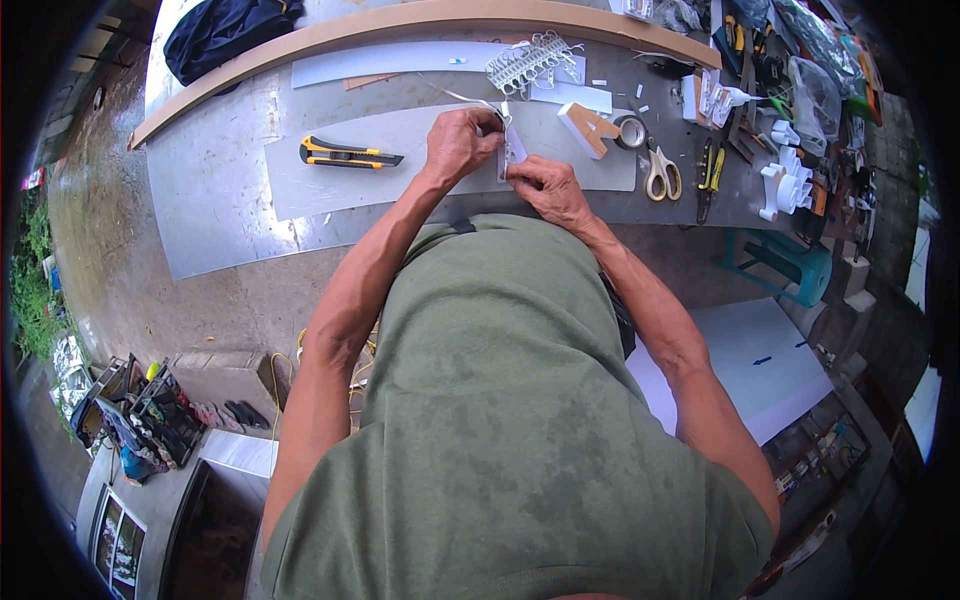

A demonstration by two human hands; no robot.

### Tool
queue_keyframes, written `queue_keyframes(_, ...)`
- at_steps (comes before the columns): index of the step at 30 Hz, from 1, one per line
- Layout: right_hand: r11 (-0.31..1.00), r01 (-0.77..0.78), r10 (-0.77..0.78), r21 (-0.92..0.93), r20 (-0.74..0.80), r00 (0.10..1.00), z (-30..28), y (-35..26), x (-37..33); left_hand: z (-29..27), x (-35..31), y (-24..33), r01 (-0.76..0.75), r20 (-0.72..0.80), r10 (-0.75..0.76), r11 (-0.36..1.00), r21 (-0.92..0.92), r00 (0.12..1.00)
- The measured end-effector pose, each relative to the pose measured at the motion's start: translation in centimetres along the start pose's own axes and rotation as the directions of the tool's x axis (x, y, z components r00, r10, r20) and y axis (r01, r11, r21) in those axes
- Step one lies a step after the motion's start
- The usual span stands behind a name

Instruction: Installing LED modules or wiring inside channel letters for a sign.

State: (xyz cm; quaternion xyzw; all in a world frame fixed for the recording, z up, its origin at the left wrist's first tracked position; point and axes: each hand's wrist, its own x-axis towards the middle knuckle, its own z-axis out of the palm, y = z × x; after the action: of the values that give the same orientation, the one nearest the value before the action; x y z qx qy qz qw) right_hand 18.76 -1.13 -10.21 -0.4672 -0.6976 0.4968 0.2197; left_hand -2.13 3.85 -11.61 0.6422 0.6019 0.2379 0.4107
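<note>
My left hand (pixel 463 143) is closed, fingers pinched at the upper end of a small white piece (pixel 512 152) that stands between my hands. At its lower end my right hand (pixel 553 190) has curled fingers against the same piece. The fingers partly cover it, so its full shape is hidden. A thin pale strip (pixel 466 98) runs up and left from the left fingertips. Beneath both hands lies a grey sheet (pixel 350 195). To the left rests a yellow and black utility knife (pixel 350 153); to the right stands a tan-faced, white-sided letter block (pixel 588 130).
Right of the block are a tape roll (pixel 630 132), scissors (pixel 660 175) and yellow-handled pliers (pixel 711 170). Behind sits a bundle of white looped strips (pixel 532 65), before a long tan bar (pixel 420 14). Tools and white shapes crowd the right end. A teal stool (pixel 800 268) stands below.
</note>
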Motion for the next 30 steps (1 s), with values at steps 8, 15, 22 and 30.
queue_keyframes(8, 0.993, 0.117, -0.118, -0.027, -0.044, 0.992, 0.5, 0.8, 0.1, 0.0, -0.5, 0.2, 0.009, -0.031, -0.01, 0.999, -0.04, 0.999)
queue_keyframes(15, 0.993, 0.104, -0.106, -0.053, -0.043, 0.993, 0.7, 1.2, 0.1, -0.2, -1.2, -0.2, -0.01, -0.017, 0.009, 0.996, -0.087, 1.0)
queue_keyframes(22, 0.993, 0.116, -0.118, -0.03, -0.084, 0.989, 0.9, 0.9, 0.0, -0.2, -1.4, 0.1, 0.002, -0.04, -0.007, 0.993, -0.117, 0.999)
queue_keyframes(30, 0.991, 0.13, -0.133, -0.032, -0.075, 0.988, 1.0, 1.2, 0.0, -0.2, -0.7, 0.3, 0.04, -0.036, -0.043, 0.996, -0.082, 0.998)
